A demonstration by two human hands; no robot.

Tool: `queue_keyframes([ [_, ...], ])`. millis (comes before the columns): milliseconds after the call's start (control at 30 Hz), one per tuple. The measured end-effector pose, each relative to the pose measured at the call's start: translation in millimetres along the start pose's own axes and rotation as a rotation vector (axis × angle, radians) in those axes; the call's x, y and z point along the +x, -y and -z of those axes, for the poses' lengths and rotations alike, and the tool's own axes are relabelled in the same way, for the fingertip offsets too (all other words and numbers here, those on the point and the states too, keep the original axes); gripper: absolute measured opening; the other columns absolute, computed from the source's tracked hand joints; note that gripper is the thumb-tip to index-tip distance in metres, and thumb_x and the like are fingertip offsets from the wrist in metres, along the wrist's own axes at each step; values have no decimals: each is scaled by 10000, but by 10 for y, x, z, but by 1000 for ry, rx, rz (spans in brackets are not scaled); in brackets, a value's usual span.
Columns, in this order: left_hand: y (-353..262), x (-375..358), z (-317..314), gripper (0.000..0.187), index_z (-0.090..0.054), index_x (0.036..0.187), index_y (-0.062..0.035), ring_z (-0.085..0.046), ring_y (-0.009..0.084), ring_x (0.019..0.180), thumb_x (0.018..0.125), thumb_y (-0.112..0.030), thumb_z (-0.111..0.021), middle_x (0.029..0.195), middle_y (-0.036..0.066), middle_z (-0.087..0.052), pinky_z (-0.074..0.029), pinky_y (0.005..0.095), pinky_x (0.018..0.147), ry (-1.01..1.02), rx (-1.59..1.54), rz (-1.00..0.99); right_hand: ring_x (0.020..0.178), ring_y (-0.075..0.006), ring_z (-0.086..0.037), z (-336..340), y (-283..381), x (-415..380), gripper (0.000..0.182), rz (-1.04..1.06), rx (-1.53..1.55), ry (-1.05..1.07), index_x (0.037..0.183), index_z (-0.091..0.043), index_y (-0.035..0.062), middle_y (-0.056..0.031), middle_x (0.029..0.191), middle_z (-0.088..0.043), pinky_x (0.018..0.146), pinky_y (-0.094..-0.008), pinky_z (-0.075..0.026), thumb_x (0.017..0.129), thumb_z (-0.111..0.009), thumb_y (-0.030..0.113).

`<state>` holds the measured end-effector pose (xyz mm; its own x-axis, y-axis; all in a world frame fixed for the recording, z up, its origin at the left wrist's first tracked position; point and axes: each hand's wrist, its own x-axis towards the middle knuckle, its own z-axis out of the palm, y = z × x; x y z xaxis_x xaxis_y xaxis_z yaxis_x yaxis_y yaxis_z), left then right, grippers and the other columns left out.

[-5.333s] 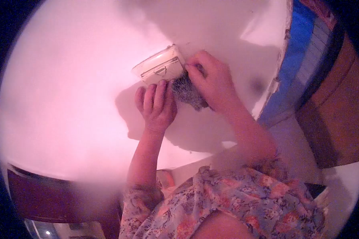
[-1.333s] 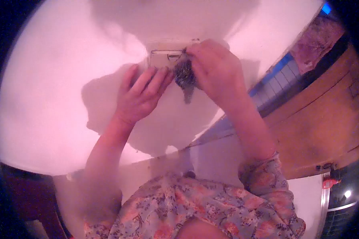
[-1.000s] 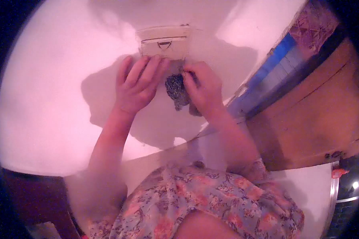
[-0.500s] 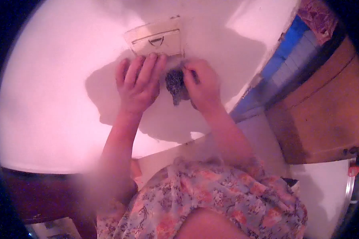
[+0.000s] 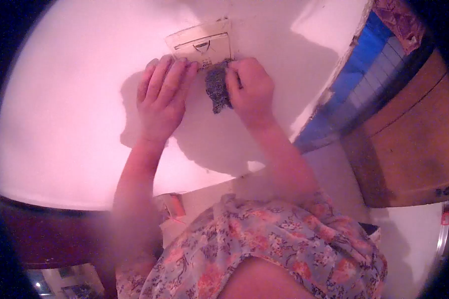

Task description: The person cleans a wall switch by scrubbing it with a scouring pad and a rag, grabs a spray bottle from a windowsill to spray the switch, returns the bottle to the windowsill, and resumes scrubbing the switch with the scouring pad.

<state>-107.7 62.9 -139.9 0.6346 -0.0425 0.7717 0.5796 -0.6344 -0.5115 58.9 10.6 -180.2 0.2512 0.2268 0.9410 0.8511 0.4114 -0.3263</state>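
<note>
A crumpled dark grey patterned cloth or pouch (image 5: pixel 216 87) hangs from my right hand (image 5: pixel 251 87), whose fingers are closed on its upper right side. My left hand (image 5: pixel 163 94) lies on the white surface (image 5: pixel 75 109), fingers apart and pointing up, a little left of the grey item and not touching it. Just above my fingertips, a pale rectangular panel or card (image 5: pixel 203 46) with a dark line and a small curved mark lies on the white surface. Its lower edge is partly covered by the hands.
To the right are a blue and grey striped surface (image 5: pixel 356 84), a brown wooden panel (image 5: pixel 409 134) and a reddish patterned cloth (image 5: pixel 401 22). A dark red surface (image 5: pixel 55 236) is at the lower left. Flowered clothing (image 5: pixel 264 231) fills the bottom.
My left hand has shifted left, away from the grey item. My right hand and the grey item have moved slightly up. More of the panel's lower part shows between the hands.
</note>
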Motion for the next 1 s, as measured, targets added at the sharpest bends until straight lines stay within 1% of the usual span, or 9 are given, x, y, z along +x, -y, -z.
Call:
queue_keyframes([
  [33,291,-282,-94,334,-604,1089,-159,-480,149,1085,770,-114,-515,1158,-27,-521,-331,343,947,5,-4,-9,658,-295,-550,-378,103,-118,108,12,-48,19,781,-535,31,-117,722,-533,582,-361,-454,698,-595,-4],
  [133,344,-273,-24,327,-606,1091,-174,-473,144,1104,781,-148,-505,1159,-43,-519,-292,354,973,32,64,-72,665,-297,-547,-404,322,-132,115,102,-125,177,778,-539,37,-117,717,-530,580,-369,-452,682,-593,5],
  [233,413,-239,46,323,-607,1087,-188,-476,127,1100,779,-178,-511,1166,-60,-520,-260,363,990,50,96,-125,663,-299,-549,-449,394,-157,121,17,22,129,780,-541,43,-117,709,-531,577,-375,-453,676,-598,19],
  [367,494,-175,167,320,-609,1083,-203,-476,110,1095,777,-199,-515,1170,-77,-523,-256,362,993,57,77,-180,660,-300,-550,-272,329,-130,120,-18,-83,158,773,-546,49,-114,706,-536,577,-371,-453,674,-606,18],
  [467,543,-111,243,303,-615,1068,-215,-480,106,1085,781,-208,-519,1171,-89,-525,-268,365,987,37,102,-220,655,-297,-549,-238,380,-114,119,-67,-9,41,759,-552,58,-109,702,-540,572,-370,-451,669,-615,12],
  [533,610,-36,313,292,-619,1059,-227,-482,108,1079,779,-218,-533,1165,-104,-524,-283,366,979,19,24,-260,608,-273,-537,-235,453,-65,97,-46,-83,5,739,-532,87,-97,669,-520,517,-383,-447,675,-605,80],
  [633,644,3,265,292,-620,1055,-228,-484,107,1071,772,-223,-549,1161,-111,-524,-294,366,969,3,14,-264,614,-274,-540,-365,559,17,95,48,-76,-12,738,-529,82,-99,671,-522,523,-382,-448,683,-606,73],
  [833,699,32,145,293,-635,1028,-217,-496,112,1052,742,-205,-572,1145,-101,-536,-291,374,967,-3,6,-237,631,-281,-550,-313,429,145,99,-60,-128,117,733,-520,73,-114,686,-534,533,-378,-454,687,-607,81],
  [1000,630,-43,134,293,-639,1024,-208,-503,117,1050,740,-198,-568,1132,-92,-549,-276,380,970,-7,-6,-214,630,-283,-558,-332,398,33,88,-75,-95,18,756,-539,62,-105,704,-550,548,-369,-456,696,-603,61],
])
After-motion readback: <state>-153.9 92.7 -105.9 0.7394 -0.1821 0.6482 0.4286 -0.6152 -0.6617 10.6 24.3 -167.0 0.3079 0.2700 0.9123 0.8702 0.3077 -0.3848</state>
